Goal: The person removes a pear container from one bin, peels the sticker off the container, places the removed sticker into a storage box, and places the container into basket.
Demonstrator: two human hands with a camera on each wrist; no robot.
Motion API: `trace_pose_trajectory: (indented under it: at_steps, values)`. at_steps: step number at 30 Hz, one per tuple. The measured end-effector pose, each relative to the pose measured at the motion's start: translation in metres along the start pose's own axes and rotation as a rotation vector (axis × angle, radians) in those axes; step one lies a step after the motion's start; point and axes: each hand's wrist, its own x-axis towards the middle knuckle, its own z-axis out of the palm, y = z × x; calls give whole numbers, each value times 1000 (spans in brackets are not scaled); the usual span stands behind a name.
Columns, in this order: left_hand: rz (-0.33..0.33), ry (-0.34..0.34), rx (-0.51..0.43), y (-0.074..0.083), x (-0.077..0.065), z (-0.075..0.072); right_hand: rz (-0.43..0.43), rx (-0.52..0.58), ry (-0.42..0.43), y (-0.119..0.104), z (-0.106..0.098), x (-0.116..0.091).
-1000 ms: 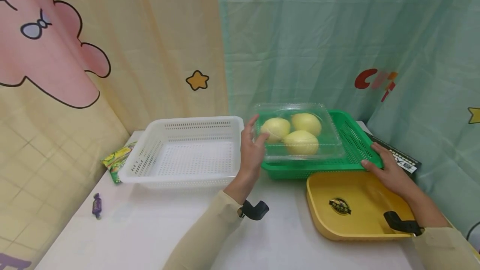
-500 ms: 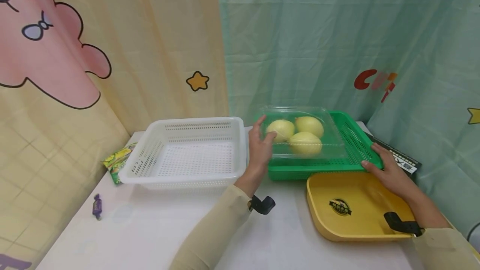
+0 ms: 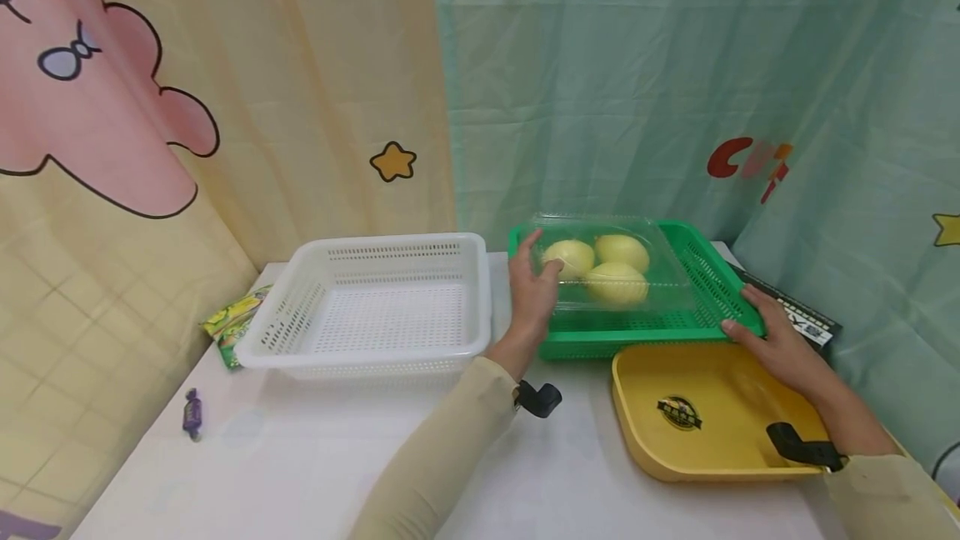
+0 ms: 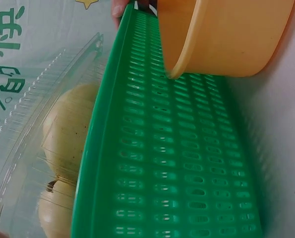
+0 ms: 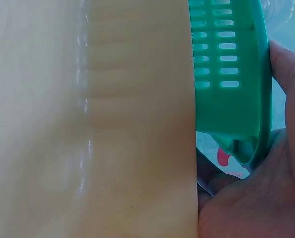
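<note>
My left hand (image 3: pixel 534 290) grips the left end of a clear plastic container (image 3: pixel 667 294), with the thumb at its near left corner. Inside it sit three round, pale yellow fruits (image 3: pixel 617 283); a dark stem end shows on one fruit (image 4: pixel 63 208) in the left wrist view. The container lies over the left and middle part of a green perforated basket (image 3: pixel 716 294), low at its rim. My right hand (image 3: pixel 780 344) holds the basket's near right corner, thumb on the rim and fingers around the outside, as the right wrist view shows.
A white perforated basket (image 3: pixel 300 348) stands left of the green one. In front of the green basket is a yellow tray (image 3: pixel 720 407) with a black label. A green-yellow packet (image 3: pixel 232 327), a purple wrapped candy (image 3: pixel 192 415) and a black printed box (image 3: pixel 810 319) lie around.
My left hand has moved the container of fruits rightward and slightly lower over the green basket. My right hand keeps its hold on the basket's corner.
</note>
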Motion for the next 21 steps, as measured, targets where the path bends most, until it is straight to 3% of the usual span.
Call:
trace_pose_trajectory:
  at_steps: [5, 16, 21]
  values:
    - [10, -6, 8, -6, 2, 5, 4, -3, -1, -1, 0, 0]
    - [-54, -2, 72, -18, 6, 13, 7, -2, -2, -2, 0, -1]
    - [-49, -6, 87, -19, 6, 13, 4, -2, 2, -3, 0, -1]
